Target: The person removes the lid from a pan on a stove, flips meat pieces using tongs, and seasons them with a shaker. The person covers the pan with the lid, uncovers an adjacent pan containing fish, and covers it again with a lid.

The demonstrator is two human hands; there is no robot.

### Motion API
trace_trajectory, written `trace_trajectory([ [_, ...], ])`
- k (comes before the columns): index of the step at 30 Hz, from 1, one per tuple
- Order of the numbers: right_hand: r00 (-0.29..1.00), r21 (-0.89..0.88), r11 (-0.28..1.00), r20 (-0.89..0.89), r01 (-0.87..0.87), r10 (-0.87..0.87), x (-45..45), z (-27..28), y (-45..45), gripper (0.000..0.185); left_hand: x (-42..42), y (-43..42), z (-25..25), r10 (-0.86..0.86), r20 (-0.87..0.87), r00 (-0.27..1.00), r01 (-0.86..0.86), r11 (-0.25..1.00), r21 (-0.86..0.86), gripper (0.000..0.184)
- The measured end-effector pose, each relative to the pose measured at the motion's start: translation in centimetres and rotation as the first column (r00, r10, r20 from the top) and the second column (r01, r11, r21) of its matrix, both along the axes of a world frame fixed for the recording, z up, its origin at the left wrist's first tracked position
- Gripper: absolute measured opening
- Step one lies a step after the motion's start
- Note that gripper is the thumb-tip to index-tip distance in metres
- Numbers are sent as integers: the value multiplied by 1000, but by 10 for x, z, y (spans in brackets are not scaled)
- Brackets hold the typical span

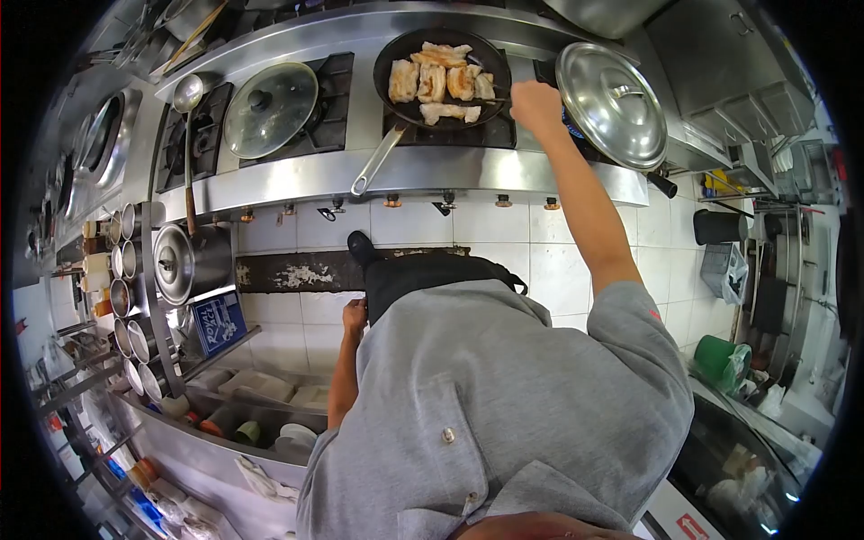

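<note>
My right hand [537,104] is closed at the right edge of a dark frying pan [390,56], gripping a thin utensil [497,98] that reaches into the pan. The utensil's kind is too small to tell. Several pieces of browned meat [433,83] lie in the pan, which sits on the stove burner. Its metal handle [378,162] points toward my body, with no hand on it. Low at my side, beside the dark trousers, my left hand [355,315] is curled closed with nothing visible in it.
A glass lid [270,110] covers a pan left of the frying pan. Right of my hand, a metal lid [612,106] sits over a burner with a blue flame. A ladle [188,94] rests at the far left. Stove knobs [392,201] line the front edge.
</note>
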State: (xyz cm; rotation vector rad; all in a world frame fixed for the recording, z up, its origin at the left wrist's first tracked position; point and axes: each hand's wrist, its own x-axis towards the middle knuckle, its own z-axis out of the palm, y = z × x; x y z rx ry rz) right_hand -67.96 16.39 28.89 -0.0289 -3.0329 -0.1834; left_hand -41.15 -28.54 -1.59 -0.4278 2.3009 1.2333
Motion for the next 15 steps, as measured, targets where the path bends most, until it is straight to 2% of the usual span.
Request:
trace_trajectory([
  [1,994,40,994,-33,-99,100,1,-1,-4,14,2,-2,-4,-31,-49,998,30,999,-14,27],
  [6,971,131,970,-101,-203,217,-5,-26,-13,11,4,-4,-10,-80,-142,987,75,996,-38,29],
  [9,975,139,969,-57,-204,214,-8,-26,-10,12,1,4,9,-19,-49,999,18,1000,-23,30],
  [11,993,133,984,24,-115,113,-4,-11,-6,12,3,12,25,141,58,988,-142,990,20,31],
  [12,992,136,983,27,-123,121,-2,-2,-5,12,5,15,32,148,61,987,-150,988,22,31],
  [14,1000,51,999,17,11,-12,1,16,-1,15,7,17,38,110,68,992,-104,990,-94,32],
  [15,1000,52,999,19,7,-8,1,19,3,15,10,16,34,114,70,991,-107,990,-93,32],
])
